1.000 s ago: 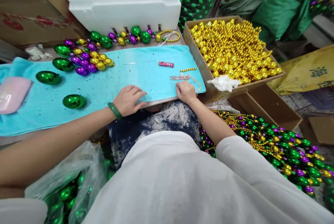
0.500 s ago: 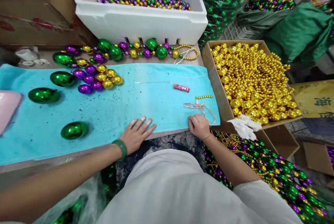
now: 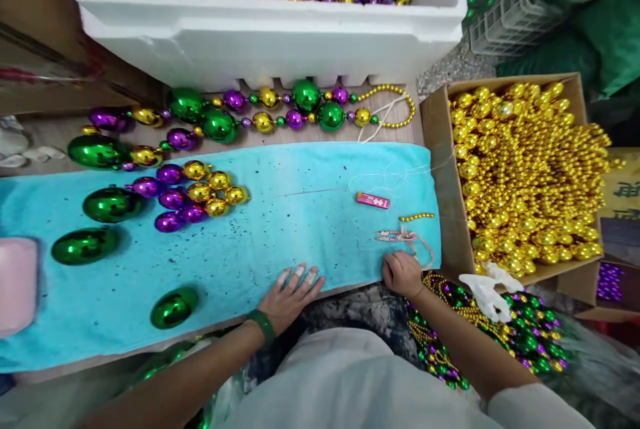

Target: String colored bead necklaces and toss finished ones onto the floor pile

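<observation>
My left hand [image 3: 290,299] lies flat, fingers spread, on the front edge of a turquoise towel [image 3: 320,242]; white tape wraps some fingertips. Curled into a fist, my right hand [image 3: 403,274] rests at the towel's front right, with nothing visible in it. Just beyond it are pink-handled snips [image 3: 393,236] with a cord loop and a short gold bead strand [image 3: 417,217]. A small pink box [image 3: 373,200] and a long thin needle [image 3: 310,193] lie farther back. Left of them are large green beads [image 3: 174,307], purple beads [image 3: 169,221] and gold beads [image 3: 219,181].
Behind the towel lies a beaded necklace [image 3: 306,94], below a white foam box [image 3: 270,49] of purple and gold beads. A cardboard box [image 3: 445,175] of gold bead strands stands right. More strands [image 3: 535,329] hang below it. A pink container [image 3: 17,285] sits far left.
The camera's view has shifted and tilted, so everything appears lower and the foam box looks larger. Both hands keep their places and poses on the towel.
</observation>
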Tool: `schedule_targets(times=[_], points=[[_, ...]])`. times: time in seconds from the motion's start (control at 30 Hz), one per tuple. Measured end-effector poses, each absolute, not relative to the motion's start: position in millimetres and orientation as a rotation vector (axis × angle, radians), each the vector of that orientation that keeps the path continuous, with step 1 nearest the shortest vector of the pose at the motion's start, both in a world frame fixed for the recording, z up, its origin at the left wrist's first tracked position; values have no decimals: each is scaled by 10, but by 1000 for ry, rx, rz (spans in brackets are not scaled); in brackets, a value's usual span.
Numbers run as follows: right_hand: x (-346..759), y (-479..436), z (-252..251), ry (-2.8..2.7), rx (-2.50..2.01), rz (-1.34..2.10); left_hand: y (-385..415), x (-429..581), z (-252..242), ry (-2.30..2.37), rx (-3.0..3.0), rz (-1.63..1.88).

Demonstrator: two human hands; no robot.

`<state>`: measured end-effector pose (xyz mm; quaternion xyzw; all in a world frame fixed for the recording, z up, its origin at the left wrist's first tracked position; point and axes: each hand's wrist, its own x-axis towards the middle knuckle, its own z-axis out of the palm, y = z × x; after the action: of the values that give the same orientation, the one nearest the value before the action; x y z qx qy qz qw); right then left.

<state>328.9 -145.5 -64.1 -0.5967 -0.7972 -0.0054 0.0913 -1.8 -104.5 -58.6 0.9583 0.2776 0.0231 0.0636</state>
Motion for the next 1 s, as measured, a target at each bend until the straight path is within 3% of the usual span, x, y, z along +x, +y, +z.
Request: schedule_targets(times=[0.53, 0.77, 0.83, 1.0], points=[[3284, -1470, -695, -2356, -1853, -68, -1071, -79, -629, 814, 2701, -119], [3484, -2064, -686, -2173, -1777, 154, -1121, -101, -664, 912, 2768, -130], [3584, -2512, -880, -1974, -1954, 238, -1119, -93, -651, 937, 2809, -145], [3613, -3716, -1687, -1476, -2457, 896, -1089, -126, -682, 997, 2918, -87]])
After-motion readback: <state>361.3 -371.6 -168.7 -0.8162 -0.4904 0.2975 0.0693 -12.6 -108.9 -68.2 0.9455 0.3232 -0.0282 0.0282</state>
